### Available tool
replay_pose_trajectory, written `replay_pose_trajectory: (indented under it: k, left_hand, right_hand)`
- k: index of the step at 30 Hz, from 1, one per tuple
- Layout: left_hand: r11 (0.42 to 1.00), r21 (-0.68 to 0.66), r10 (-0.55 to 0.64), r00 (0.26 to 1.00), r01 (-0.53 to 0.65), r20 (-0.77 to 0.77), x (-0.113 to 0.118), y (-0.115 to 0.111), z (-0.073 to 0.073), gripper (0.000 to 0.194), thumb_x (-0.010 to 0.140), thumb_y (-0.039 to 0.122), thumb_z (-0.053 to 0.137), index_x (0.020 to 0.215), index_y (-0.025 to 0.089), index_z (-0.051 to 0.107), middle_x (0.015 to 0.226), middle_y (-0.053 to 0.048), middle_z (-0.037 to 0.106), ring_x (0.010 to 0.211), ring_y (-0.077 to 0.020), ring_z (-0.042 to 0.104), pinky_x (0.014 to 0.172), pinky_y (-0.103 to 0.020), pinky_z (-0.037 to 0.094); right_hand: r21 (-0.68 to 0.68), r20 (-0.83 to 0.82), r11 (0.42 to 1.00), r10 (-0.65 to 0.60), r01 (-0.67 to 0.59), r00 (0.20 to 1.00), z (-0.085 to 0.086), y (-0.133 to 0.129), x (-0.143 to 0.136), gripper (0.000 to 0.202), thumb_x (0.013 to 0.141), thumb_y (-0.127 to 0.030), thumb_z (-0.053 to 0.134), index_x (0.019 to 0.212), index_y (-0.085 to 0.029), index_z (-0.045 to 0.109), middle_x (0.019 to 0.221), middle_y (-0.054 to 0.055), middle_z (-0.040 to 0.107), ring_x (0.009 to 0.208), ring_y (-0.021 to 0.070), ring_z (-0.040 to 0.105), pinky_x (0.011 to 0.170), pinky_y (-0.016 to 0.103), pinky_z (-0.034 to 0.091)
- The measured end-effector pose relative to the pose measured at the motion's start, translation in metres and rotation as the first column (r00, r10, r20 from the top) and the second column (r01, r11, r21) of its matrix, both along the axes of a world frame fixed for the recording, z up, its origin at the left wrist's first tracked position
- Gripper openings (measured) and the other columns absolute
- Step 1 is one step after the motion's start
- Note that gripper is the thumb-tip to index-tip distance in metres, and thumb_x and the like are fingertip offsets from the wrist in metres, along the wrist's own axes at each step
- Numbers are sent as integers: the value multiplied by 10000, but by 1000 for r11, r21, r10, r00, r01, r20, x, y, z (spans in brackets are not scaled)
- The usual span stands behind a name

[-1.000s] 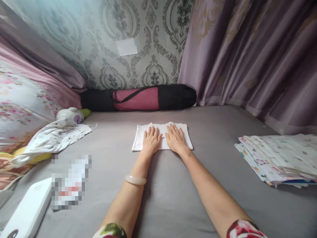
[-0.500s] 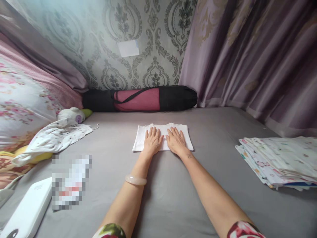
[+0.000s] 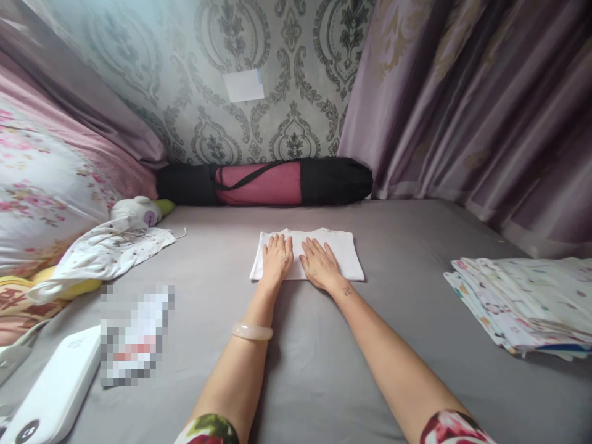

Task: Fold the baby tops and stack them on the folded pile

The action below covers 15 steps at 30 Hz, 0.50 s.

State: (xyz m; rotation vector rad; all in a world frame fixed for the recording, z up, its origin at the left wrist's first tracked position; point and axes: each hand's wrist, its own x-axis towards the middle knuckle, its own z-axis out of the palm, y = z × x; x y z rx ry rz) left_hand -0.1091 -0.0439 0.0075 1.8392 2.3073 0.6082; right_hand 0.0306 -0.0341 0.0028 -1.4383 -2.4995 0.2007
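Observation:
A white folded cloth (image 3: 345,256), perhaps a small garment, lies flat on the grey bed sheet (image 3: 314,364) in front of me. Flat on its left part rests my left hand (image 3: 277,256), palm down with the fingers stretched out. My right hand (image 3: 320,264) lies open near the cloth's middle, its fingers pointing forward and to the left. Neither hand grips the fabric. Parts of the cloth are hidden beneath both palms.
To the right is a stack of folded patterned cloths (image 3: 522,302). A black and pink long bag (image 3: 259,183) lies against the wall. At left are a white power bank (image 3: 55,382), a blurred-out item (image 3: 139,336), a spotted drawstring bag (image 3: 111,246) and a floral pillow (image 3: 46,185).
Both hands have slid a little to the left across the cloth. More of its right part shows now. The whole view has shifted slightly.

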Motion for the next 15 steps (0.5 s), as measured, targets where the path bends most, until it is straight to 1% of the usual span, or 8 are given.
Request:
replay_pose_trajectory:
  k: [3,6,9,11,13,15]
  left_hand:
    - [1000,28,5,999,-7,50,-2,2,1,526,1022,365,177,1396,126,458,1489,-167,443,1429,-285,331,1161,-520,240]
    - [997,72,-20,994,12,104,-1,5,4,521,1021,352,181,1386,119,472,1483,-154,457,1426,-276,338,1164,-503,252]
    - [984,148,-115,987,99,109,7,9,9,502,1018,338,227,1394,113,471,1507,-130,431,1449,-239,298,1187,-442,233]
    - [971,170,-183,980,169,74,13,11,11,496,1017,334,239,1409,128,462,1523,-108,411,1464,-221,260,1200,-428,204]
    - [970,131,-210,977,203,44,18,11,11,507,1020,341,212,1426,147,447,1532,-96,399,1472,-217,240,1201,-440,193]
    - [973,50,-225,974,224,12,19,11,8,517,1022,353,189,1443,171,428,1536,-87,395,1470,-225,245,1197,-462,192]
  right_hand:
    - [-13,9,1000,1,-1,1000,2,0,0,545,1008,-331,268,1492,-99,365,1577,104,300,1467,228,222,1195,438,90]
    - [-59,23,998,0,2,1000,8,4,0,543,1003,-321,275,1487,-96,373,1575,114,303,1466,237,228,1192,450,113]
    - [-85,41,996,2,1,999,19,10,-3,540,986,-274,289,1489,-95,374,1575,130,299,1469,244,220,1189,447,129]
    - [-52,63,999,18,-15,998,22,14,-7,554,973,-248,304,1502,-91,349,1590,130,257,1485,238,161,1197,436,86]
    - [-20,95,999,41,-39,995,21,16,-10,579,966,-258,323,1521,-94,305,1605,119,212,1494,233,107,1200,433,44]
    - [-29,130,998,51,-48,990,15,17,-13,612,962,-295,342,1539,-108,257,1609,107,200,1494,242,108,1198,447,49]
